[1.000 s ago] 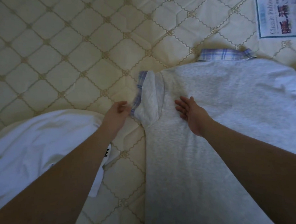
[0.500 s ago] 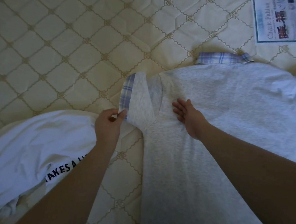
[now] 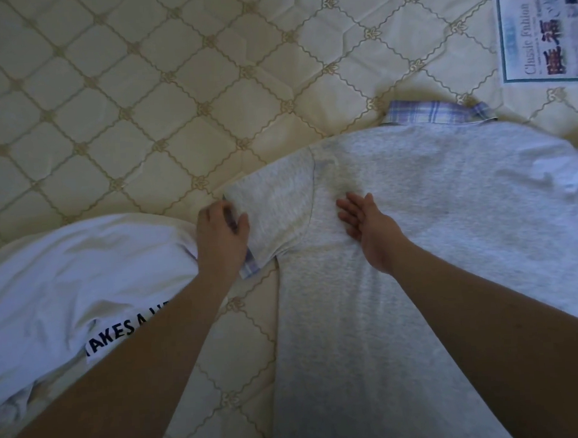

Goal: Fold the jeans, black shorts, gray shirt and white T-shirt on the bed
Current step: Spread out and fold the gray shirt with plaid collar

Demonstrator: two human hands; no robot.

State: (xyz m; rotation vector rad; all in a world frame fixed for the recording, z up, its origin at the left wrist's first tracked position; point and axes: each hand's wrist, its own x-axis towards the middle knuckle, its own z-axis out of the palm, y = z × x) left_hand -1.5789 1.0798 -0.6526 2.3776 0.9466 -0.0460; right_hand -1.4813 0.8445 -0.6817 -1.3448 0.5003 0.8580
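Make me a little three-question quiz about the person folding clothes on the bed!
1. True or false: the left hand grips the gray shirt by its plaid sleeve cuff.
2. What lies under the left forearm? A) jeans B) white T-shirt C) black shorts
3. Fill in: the right hand rests ____ on the shirt.

Key: 1 true; 2 B; 3 flat
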